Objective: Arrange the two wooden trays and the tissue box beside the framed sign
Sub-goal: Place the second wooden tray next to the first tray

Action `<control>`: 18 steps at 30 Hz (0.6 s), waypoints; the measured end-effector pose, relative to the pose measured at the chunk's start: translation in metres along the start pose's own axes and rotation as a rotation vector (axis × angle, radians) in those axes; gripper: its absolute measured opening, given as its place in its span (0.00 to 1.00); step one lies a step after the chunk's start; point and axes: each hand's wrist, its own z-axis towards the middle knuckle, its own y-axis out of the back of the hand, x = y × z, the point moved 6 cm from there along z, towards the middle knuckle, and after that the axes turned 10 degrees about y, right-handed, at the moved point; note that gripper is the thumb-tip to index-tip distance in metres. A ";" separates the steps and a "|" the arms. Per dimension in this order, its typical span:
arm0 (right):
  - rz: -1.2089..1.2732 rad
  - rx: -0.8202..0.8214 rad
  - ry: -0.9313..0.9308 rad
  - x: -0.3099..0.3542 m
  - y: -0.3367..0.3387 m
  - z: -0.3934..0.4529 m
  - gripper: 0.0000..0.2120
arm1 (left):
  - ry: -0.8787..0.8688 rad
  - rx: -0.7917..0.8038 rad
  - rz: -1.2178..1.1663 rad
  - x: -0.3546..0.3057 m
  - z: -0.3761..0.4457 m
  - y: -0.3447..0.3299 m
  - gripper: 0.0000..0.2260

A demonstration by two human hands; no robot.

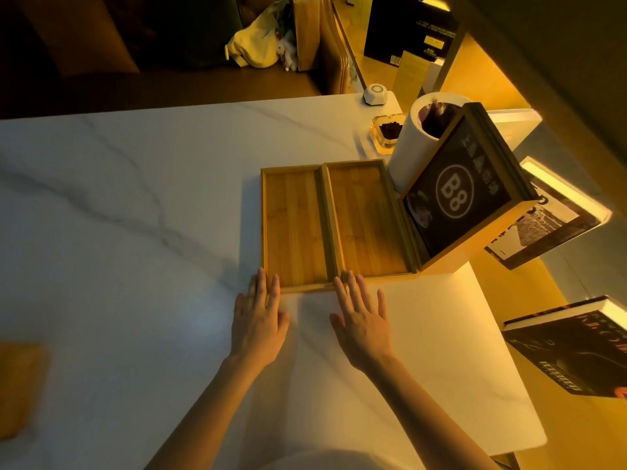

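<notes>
Two wooden trays lie side by side on the white marble table (118,198), long edges touching: the left tray (293,228) and the right tray (368,222). The right tray's far side rests against the framed sign (464,195), a black board marked "B8" in a wooden frame, leaning upright. My left hand (259,320) lies flat with its fingertips on the left tray's near edge. My right hand (361,317) lies flat with its fingertips at the near edge where the trays meet. Both hands hold nothing. A blurred wooden object (18,388) sits at the near left edge; I cannot tell what it is.
Behind the sign stand a white cylindrical bin (419,140), a glass ashtray (386,132) and a small white device (376,95). Books (576,354) sit on lit shelves to the right. A yellow bag (258,42) lies beyond the table's far edge.
</notes>
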 end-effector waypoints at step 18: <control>0.079 -0.010 -0.117 -0.047 0.000 -0.008 0.38 | -0.064 -0.027 0.093 -0.059 0.028 -0.010 0.28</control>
